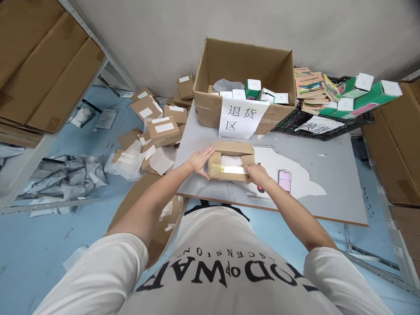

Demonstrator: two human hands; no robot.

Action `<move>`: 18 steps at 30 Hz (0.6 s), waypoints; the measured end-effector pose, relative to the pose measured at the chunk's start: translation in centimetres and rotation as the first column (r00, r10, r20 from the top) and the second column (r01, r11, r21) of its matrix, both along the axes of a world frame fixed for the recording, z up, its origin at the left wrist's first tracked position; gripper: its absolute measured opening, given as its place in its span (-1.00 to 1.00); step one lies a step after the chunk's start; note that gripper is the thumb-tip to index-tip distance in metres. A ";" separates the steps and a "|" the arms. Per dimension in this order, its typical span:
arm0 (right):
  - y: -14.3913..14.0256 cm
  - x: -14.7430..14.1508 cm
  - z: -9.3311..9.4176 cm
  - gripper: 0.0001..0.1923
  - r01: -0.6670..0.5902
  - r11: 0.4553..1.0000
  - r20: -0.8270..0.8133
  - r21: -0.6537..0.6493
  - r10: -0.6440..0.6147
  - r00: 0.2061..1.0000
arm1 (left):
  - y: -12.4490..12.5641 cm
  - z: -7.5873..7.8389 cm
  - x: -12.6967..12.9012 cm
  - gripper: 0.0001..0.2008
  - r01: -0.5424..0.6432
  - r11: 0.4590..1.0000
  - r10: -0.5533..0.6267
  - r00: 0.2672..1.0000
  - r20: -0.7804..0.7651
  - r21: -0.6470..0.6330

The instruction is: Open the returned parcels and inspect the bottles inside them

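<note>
Two hands' fingers (210, 154) flanking small carton (231, 162)

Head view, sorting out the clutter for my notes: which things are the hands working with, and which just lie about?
In hand:
- small cardboard box, flaps open, on the table
- left hand flat against its left end
- right hand at its right front corner

Lying about:
- phone
- big carton with paper sign
- black crate
- parcels on floor
</note>
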State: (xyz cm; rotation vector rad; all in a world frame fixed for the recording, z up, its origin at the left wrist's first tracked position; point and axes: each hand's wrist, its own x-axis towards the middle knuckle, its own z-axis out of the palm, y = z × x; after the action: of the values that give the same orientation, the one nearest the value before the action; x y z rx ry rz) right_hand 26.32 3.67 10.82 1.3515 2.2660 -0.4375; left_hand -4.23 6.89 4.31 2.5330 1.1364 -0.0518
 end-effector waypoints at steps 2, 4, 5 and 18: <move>-1.1 0.5 -0.1 -0.56 -0.013 0.997 -0.056 0.078 0.017 0.998 | -0.1 -0.2 0.1 0.34 -0.002 1.000 0.002 1.000 0.011 0.007; -2.4 0.9 -0.3 -0.74 -0.002 0.982 -0.069 0.191 0.015 0.997 | 0.0 -0.4 0.2 0.34 -0.021 1.000 0.021 1.000 0.012 0.009; -3.1 1.1 -0.4 -0.74 0.006 0.971 -0.062 0.239 0.009 0.998 | 0.0 -0.4 0.3 0.35 -0.031 0.999 0.031 0.999 0.011 0.009; -9.7 0.7 -9.6 -0.38 0.086 0.955 -0.158 0.285 -0.042 0.987 | 0.1 -0.3 0.4 0.40 0.013 0.999 -0.010 0.998 0.061 -0.038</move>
State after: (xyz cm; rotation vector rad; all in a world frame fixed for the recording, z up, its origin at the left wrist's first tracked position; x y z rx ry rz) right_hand 27.03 -6.01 1.27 1.5871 2.4923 -0.2391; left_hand -3.78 7.01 4.01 2.4901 1.0871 0.0003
